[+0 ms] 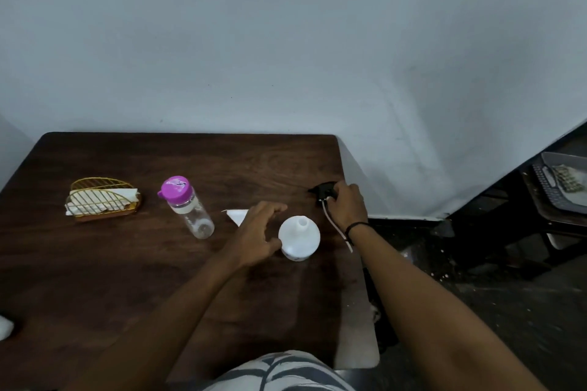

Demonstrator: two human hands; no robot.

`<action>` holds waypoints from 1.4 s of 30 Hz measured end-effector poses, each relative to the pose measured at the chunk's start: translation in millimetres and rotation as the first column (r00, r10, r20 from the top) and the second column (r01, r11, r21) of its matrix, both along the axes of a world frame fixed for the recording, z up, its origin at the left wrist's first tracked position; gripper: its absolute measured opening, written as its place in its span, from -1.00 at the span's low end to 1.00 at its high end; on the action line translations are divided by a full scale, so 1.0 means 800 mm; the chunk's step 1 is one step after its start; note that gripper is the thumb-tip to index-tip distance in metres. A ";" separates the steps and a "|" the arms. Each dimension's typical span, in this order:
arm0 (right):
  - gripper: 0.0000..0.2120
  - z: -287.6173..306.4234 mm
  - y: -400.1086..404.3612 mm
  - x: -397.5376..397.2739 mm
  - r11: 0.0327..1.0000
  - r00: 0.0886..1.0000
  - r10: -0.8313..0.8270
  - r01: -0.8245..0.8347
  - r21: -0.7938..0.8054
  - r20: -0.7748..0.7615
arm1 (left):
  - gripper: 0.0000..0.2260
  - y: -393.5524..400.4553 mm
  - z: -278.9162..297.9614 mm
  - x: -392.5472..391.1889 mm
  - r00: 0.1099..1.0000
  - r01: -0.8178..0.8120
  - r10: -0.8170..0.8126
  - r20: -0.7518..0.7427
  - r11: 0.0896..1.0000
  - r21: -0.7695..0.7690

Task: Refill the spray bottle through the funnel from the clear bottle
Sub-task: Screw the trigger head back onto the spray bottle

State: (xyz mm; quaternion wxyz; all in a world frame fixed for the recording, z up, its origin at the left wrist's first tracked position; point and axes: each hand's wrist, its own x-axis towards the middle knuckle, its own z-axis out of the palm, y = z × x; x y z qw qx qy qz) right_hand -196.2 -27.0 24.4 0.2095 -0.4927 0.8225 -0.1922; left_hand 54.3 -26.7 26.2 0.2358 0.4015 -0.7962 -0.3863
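The white spray bottle [299, 238] stands uncapped on the dark wooden table [127, 263], its neck open. My left hand [259, 232] hovers just left of it, fingers apart, thumb close to the bottle's side. My right hand [346, 205] rests on the table at the right edge, closed on the black spray head [324, 190], whose white tube trails toward my wrist. The white funnel [237, 216] lies on the table, partly hidden behind my left hand. The clear bottle [190, 209] with a purple cap stands upright further left.
A gold wire holder with white napkins [101, 200] sits at the table's left. A white object [5, 327] shows at the left edge. The wall runs right behind the table. A grey tray [562, 187] lies on dark furniture at the far right.
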 end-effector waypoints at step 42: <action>-0.79 0.131 0.013 0.058 0.701 0.586 0.174 0.491 -0.518 0.791 | -0.66 0.010 -0.019 -0.042 0.995 -0.067 0.070 0.067 0.997 -0.042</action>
